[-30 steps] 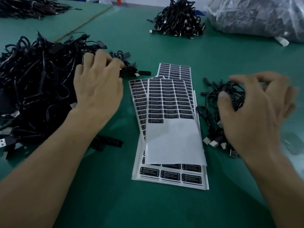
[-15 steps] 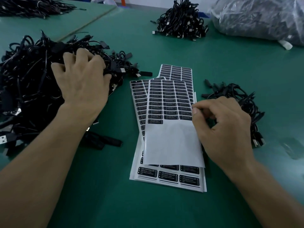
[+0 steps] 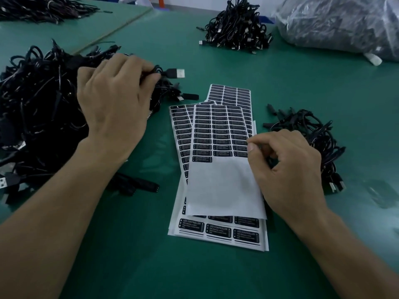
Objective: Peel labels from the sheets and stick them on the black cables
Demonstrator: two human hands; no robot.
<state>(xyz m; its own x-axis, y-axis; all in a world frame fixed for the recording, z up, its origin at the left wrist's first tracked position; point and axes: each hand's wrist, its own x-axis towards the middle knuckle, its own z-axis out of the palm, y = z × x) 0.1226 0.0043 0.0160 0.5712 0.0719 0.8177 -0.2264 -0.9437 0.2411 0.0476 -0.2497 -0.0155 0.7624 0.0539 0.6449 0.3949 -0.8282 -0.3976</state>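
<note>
Head view: the green table top (image 3: 302, 93) lies bare through the middle of the frame, in a broad band from the upper centre down to the lower edge. It is also bare between the label sheets and the heaps on either side. A seam runs diagonally across the upper left. A large heap of black cables (image 3: 36, 108) fills the left edge, and a smaller bundle of cables (image 3: 313, 134) sits at centre right, just beside the sheets. Another cable pile (image 3: 237, 26) stands at the upper centre, well apart from the hands. A grey plastic bag (image 3: 341, 24) fills the upper right corner, and more cables (image 3: 38, 7) lie along the top left edge.

The left hand (image 3: 114, 100) rests palm down on the right flank of the large heap. Its fingers are curled round one black cable (image 3: 158, 72), whose USB plug (image 3: 178, 73) sticks out to the right past the fingertips. The right hand (image 3: 289, 169) lies at the right edge of the top sheet (image 3: 222, 186). Its thumb and forefinger are pressed together there, pinching at the lowest rows of labels. Whether a label has lifted cannot be told.

The sheets lie fanned in the centre of the frame. The top sheet carries black labels with white print on its upper half and bare white backing below. The lower sheets (image 3: 218, 234) show under it at the near end, with labels reading LED CONTROLLER.
</note>
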